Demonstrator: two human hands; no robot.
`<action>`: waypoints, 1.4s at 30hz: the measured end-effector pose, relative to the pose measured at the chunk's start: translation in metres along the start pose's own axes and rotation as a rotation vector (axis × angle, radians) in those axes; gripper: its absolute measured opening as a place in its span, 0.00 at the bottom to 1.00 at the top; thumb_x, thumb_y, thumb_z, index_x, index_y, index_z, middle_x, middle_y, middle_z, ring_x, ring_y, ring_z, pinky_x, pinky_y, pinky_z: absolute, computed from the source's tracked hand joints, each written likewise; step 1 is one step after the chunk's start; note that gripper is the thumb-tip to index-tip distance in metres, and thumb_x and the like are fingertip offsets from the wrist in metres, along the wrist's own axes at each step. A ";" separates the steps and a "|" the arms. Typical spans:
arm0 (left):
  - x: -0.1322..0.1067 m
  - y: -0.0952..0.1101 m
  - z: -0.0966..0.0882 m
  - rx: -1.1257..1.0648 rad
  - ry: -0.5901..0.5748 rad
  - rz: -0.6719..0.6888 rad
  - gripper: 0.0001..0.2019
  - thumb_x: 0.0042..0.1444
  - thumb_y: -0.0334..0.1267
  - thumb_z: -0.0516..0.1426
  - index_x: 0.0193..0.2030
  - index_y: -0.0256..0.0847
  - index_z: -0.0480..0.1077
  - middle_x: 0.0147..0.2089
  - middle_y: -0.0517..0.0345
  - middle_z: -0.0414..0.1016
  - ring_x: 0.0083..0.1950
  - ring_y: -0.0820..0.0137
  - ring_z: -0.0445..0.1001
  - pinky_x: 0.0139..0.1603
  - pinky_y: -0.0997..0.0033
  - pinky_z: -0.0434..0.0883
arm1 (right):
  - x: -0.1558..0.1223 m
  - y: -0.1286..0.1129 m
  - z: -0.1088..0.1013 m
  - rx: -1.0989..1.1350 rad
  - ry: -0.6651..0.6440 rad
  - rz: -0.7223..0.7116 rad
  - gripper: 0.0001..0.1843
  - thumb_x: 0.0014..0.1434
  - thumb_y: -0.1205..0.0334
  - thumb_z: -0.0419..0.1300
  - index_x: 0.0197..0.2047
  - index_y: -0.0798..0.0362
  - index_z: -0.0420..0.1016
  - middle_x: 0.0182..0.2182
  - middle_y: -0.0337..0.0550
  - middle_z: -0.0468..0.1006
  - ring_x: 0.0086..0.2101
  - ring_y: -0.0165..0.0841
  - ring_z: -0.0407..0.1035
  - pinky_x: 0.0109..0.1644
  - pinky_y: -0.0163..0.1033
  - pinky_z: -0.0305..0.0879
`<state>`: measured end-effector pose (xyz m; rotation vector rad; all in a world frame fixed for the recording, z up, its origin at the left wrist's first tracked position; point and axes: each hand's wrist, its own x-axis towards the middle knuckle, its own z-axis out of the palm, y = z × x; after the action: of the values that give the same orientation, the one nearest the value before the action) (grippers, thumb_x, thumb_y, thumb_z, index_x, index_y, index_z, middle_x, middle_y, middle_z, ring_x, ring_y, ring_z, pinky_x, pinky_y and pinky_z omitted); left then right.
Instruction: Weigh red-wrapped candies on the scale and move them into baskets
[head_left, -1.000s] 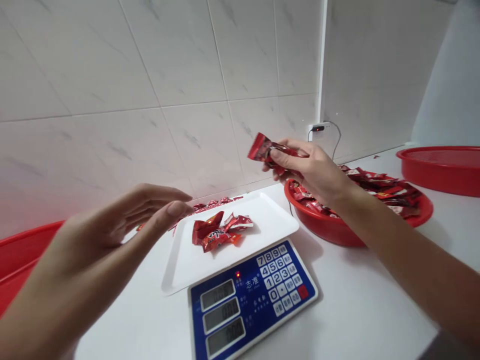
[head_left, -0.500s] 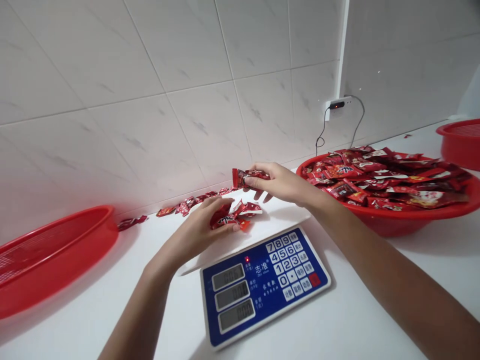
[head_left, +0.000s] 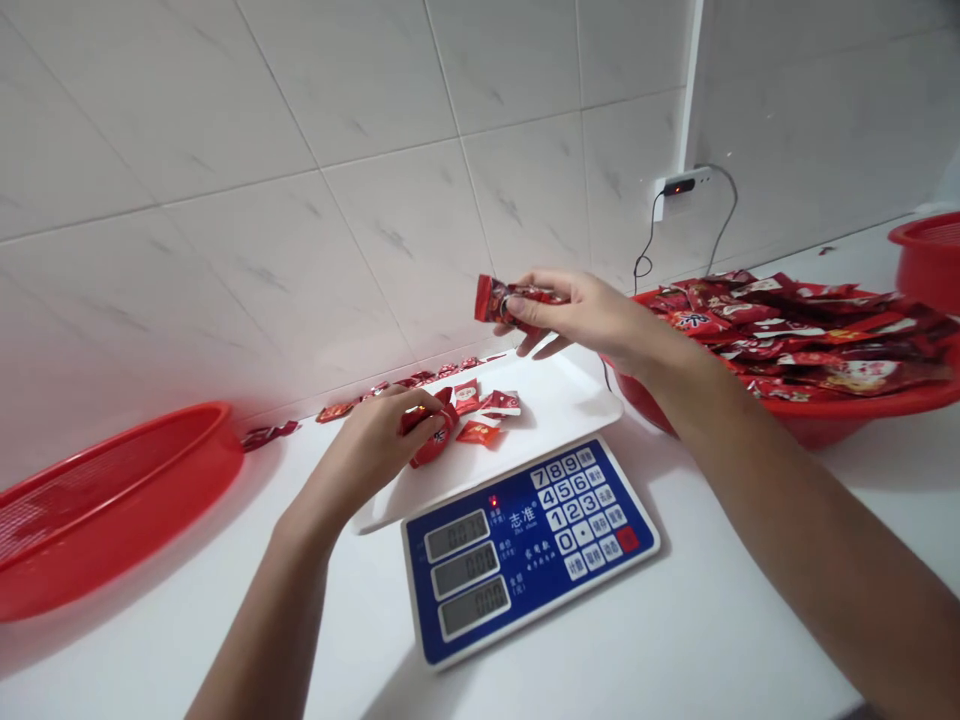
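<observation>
My left hand (head_left: 382,445) is closed around a red foil candy packet (head_left: 433,432) just above the white scale tray (head_left: 559,410). My right hand (head_left: 581,315) pinches another red packet (head_left: 506,300) between thumb and fingers, high over the tray's back corner. Several small red packets (head_left: 480,410) lie loose on the tray near my left hand. Behind my right wrist, a red bowl (head_left: 825,428) is heaped with similar packets, and its near left side is hidden by my forearm.
A blue-faced digital scale (head_left: 529,550) carries the tray. Red mesh baskets stand at left (head_left: 97,510) and far right (head_left: 926,262). Packets (head_left: 375,397) are strewn along the tiled wall. A wall socket (head_left: 679,187) trails a cable.
My left hand has gathered a packet off the tray, leaving the others spread apart. My right hand has risen slightly with its packet. The view has tilted a little.
</observation>
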<state>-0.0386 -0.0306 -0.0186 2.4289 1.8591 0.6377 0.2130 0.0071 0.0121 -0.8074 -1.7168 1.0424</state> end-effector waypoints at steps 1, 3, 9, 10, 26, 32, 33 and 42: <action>0.000 -0.001 0.000 0.000 -0.012 -0.004 0.15 0.58 0.49 0.53 0.37 0.45 0.77 0.40 0.54 0.78 0.38 0.61 0.74 0.39 0.65 0.66 | -0.001 -0.002 -0.001 -0.002 0.024 -0.010 0.06 0.68 0.60 0.60 0.43 0.55 0.73 0.39 0.45 0.83 0.28 0.26 0.73 0.32 0.32 0.71; 0.000 -0.002 0.001 -0.006 -0.034 -0.015 0.14 0.58 0.49 0.53 0.38 0.46 0.77 0.41 0.55 0.78 0.39 0.61 0.74 0.40 0.65 0.66 | -0.002 -0.005 -0.003 -0.018 0.070 -0.050 0.07 0.68 0.60 0.60 0.43 0.55 0.74 0.38 0.45 0.82 0.28 0.26 0.73 0.33 0.32 0.71; -0.003 0.001 -0.003 -0.025 -0.072 -0.051 0.14 0.59 0.49 0.53 0.40 0.47 0.77 0.40 0.55 0.78 0.40 0.61 0.74 0.40 0.64 0.65 | -0.006 -0.011 -0.024 -0.206 0.207 -0.121 0.10 0.67 0.57 0.61 0.44 0.55 0.76 0.36 0.45 0.80 0.31 0.29 0.73 0.38 0.37 0.71; -0.003 0.001 -0.003 -0.028 -0.078 -0.051 0.15 0.59 0.50 0.53 0.40 0.47 0.77 0.41 0.55 0.78 0.40 0.61 0.74 0.40 0.64 0.65 | -0.008 -0.012 -0.030 -0.305 0.242 -0.105 0.10 0.66 0.58 0.62 0.44 0.56 0.77 0.36 0.45 0.80 0.32 0.30 0.74 0.39 0.38 0.70; -0.006 0.001 -0.005 -0.001 -0.220 -0.005 0.21 0.48 0.55 0.59 0.45 0.47 0.76 0.47 0.50 0.72 0.40 0.60 0.73 0.40 0.62 0.70 | -0.023 -0.006 -0.091 -1.201 0.289 0.558 0.34 0.56 0.56 0.67 0.65 0.53 0.71 0.57 0.54 0.76 0.52 0.46 0.72 0.50 0.46 0.65; -0.004 0.004 -0.011 -0.148 -0.012 -0.088 0.14 0.48 0.52 0.59 0.31 0.43 0.71 0.27 0.59 0.72 0.29 0.65 0.68 0.29 0.68 0.60 | -0.015 -0.003 0.016 -0.953 -0.163 0.067 0.30 0.57 0.44 0.66 0.59 0.47 0.76 0.55 0.46 0.78 0.52 0.41 0.72 0.50 0.41 0.66; -0.004 0.006 -0.012 -0.229 0.060 -0.146 0.13 0.45 0.51 0.60 0.31 0.43 0.71 0.27 0.60 0.73 0.28 0.65 0.69 0.29 0.68 0.61 | -0.013 0.002 0.033 -0.987 -0.238 0.038 0.31 0.55 0.44 0.68 0.58 0.49 0.77 0.53 0.48 0.79 0.50 0.43 0.73 0.47 0.42 0.66; -0.003 0.017 -0.006 -0.564 0.464 -0.246 0.08 0.49 0.44 0.51 0.26 0.43 0.63 0.22 0.64 0.65 0.25 0.72 0.65 0.24 0.73 0.62 | -0.005 0.031 0.061 -1.100 -0.269 -0.031 0.13 0.61 0.72 0.55 0.44 0.54 0.80 0.42 0.51 0.82 0.41 0.39 0.75 0.35 0.39 0.56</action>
<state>-0.0256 -0.0398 -0.0100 1.7630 1.7336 1.5500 0.1597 -0.0018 -0.0301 -1.3218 -2.5320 0.0838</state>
